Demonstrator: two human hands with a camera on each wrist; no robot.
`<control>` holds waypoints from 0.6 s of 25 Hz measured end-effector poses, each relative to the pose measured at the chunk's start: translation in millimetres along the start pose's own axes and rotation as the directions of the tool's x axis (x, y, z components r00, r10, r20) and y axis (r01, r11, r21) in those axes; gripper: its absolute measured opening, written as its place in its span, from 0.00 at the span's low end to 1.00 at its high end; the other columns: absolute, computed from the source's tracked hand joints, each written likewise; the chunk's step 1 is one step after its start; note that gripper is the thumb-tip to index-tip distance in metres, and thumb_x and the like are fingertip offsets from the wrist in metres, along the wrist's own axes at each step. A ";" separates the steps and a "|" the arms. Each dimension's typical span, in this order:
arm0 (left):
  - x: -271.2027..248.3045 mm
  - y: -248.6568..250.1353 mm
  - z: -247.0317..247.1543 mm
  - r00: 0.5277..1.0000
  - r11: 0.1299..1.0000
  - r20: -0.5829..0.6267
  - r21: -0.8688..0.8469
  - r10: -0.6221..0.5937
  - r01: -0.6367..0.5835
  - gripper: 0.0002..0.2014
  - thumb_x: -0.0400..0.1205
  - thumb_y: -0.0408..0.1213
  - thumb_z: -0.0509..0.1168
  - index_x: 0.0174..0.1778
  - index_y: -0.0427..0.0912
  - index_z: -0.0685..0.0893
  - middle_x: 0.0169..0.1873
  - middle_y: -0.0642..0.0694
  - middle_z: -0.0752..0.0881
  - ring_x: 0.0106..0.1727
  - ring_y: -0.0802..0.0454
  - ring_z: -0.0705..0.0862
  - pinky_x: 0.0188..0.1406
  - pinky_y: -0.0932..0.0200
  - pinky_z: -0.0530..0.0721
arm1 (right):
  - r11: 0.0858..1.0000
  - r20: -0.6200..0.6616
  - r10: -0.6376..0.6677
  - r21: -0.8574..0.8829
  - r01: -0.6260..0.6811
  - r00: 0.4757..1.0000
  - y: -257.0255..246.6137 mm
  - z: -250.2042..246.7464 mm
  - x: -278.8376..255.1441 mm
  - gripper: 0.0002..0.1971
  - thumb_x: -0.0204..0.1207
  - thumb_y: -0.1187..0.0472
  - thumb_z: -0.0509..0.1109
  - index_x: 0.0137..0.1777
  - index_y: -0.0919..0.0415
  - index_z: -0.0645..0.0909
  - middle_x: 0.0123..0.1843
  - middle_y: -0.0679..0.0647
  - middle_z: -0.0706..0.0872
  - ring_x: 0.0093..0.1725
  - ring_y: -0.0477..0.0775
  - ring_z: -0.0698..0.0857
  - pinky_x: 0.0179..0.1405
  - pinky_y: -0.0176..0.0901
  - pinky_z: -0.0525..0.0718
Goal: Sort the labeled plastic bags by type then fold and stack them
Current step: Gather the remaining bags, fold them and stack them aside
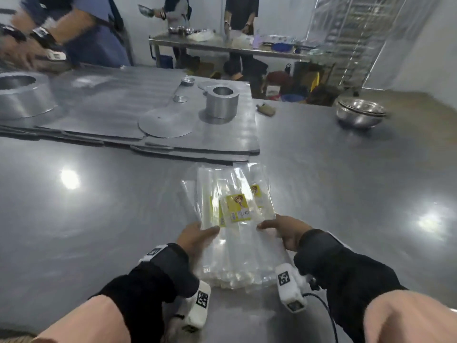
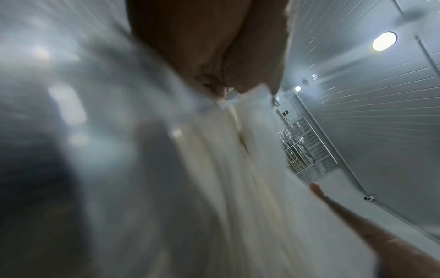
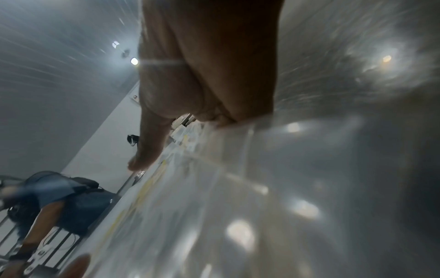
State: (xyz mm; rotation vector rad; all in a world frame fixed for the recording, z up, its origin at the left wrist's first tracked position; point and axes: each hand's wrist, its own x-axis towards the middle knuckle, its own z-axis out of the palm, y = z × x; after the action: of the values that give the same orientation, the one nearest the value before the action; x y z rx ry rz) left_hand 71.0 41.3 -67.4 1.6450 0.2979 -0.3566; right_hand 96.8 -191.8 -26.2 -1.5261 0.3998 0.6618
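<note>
A steel table (image 1: 346,194) fills a grey-walled workroom; flat metal sheets (image 1: 103,112) lie across its far left with a metal cylinder (image 1: 222,102) standing on them, steel bowls (image 1: 359,112) sit far right, and other people work at a second table (image 1: 222,47) behind; directly in front lies a long pile of clear bags (image 1: 237,258), running away from the person, and on its far half sits a smaller bundle (image 1: 235,199) with yellow labels (image 1: 238,207) facing up; the left hand (image 1: 195,237) pinches the near left corner of that bundle, thumb on top; the right hand (image 1: 284,230) pinches the near right corner in the same way, fingers under the plastic; the wrist views are blurred and show only palms against pale film; by my reading the labelled bundle is being squared or folded over the pile, so sorting seems at least partly done, since the labels showing look alike; no finished, folded stack stands apart on the table, so folding and stacking appear mostly left; how many bags remain unsorted inside the pile cannot be told.
</note>
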 end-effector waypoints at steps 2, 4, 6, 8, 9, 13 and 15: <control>5.1 8.8 16.0 0.995 0.997 0.096 -0.076 -0.021 0.028 0.23 0.68 0.40 0.78 0.56 0.34 0.82 0.47 0.35 0.88 0.44 0.44 0.88 0.48 0.56 0.87 | 0.996 0.009 0.005 0.084 -0.006 1.000 4.8 -12.3 -8.0 0.08 0.74 0.66 0.73 0.52 0.58 0.81 0.35 0.56 0.91 0.32 0.55 0.89 0.28 0.42 0.86; 9.2 18.4 25.9 0.981 0.993 0.193 -0.106 -0.025 0.047 0.17 0.75 0.32 0.73 0.58 0.33 0.80 0.48 0.34 0.87 0.42 0.43 0.89 0.41 0.54 0.88 | 0.991 0.021 0.004 0.135 -0.007 1.000 8.9 -15.1 -7.0 0.15 0.72 0.64 0.75 0.58 0.58 0.81 0.45 0.59 0.91 0.42 0.59 0.90 0.37 0.48 0.88; 16.6 20.6 24.1 0.981 0.999 0.192 -0.022 -0.021 0.025 0.11 0.79 0.26 0.68 0.57 0.33 0.80 0.43 0.38 0.87 0.35 0.52 0.89 0.33 0.63 0.85 | 0.997 -0.009 -0.014 0.077 0.014 1.000 13.8 -13.9 0.1 0.19 0.72 0.68 0.74 0.64 0.65 0.80 0.53 0.63 0.89 0.46 0.60 0.88 0.43 0.48 0.87; 26.0 14.6 14.9 0.988 1.000 0.157 0.021 -0.006 0.003 0.18 0.73 0.28 0.73 0.57 0.27 0.80 0.43 0.38 0.86 0.40 0.48 0.87 0.41 0.61 0.83 | 0.994 -0.110 -0.065 -0.089 0.056 0.992 15.4 -12.6 2.7 0.17 0.74 0.70 0.72 0.63 0.71 0.80 0.50 0.61 0.87 0.42 0.55 0.86 0.38 0.39 0.84; 28.7 10.5 9.9 0.991 1.000 0.137 0.020 -0.002 -0.001 0.23 0.69 0.30 0.75 0.58 0.24 0.80 0.44 0.37 0.86 0.44 0.44 0.85 0.45 0.58 0.82 | 0.986 -0.149 -0.082 -0.154 0.059 0.985 16.3 -13.8 3.8 0.17 0.75 0.69 0.72 0.63 0.72 0.79 0.49 0.60 0.86 0.41 0.53 0.85 0.36 0.35 0.82; 33.1 -2.6 4.3 0.995 1.000 0.101 -0.030 0.008 -0.005 0.11 0.77 0.23 0.69 0.55 0.26 0.82 0.38 0.42 0.88 0.39 0.50 0.86 0.43 0.60 0.83 | 0.969 -0.232 -0.112 -0.240 0.055 0.966 17.2 -15.8 12.3 0.15 0.75 0.70 0.72 0.61 0.69 0.80 0.47 0.56 0.85 0.37 0.45 0.82 0.26 0.26 0.77; 32.8 -4.8 4.4 0.993 0.998 0.118 -0.063 0.014 -0.007 0.11 0.78 0.23 0.67 0.55 0.26 0.82 0.36 0.44 0.89 0.36 0.52 0.87 0.44 0.60 0.85 | 0.980 -0.271 -0.101 -0.194 0.049 0.957 15.3 -15.5 13.7 0.12 0.75 0.72 0.71 0.59 0.69 0.80 0.43 0.55 0.85 0.34 0.45 0.83 0.27 0.30 0.78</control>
State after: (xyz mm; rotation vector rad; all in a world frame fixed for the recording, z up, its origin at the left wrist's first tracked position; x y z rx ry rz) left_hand 98.8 36.8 -85.3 1.5564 0.2092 -0.4310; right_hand 100.4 -206.4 -47.3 -1.8122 0.5015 0.4315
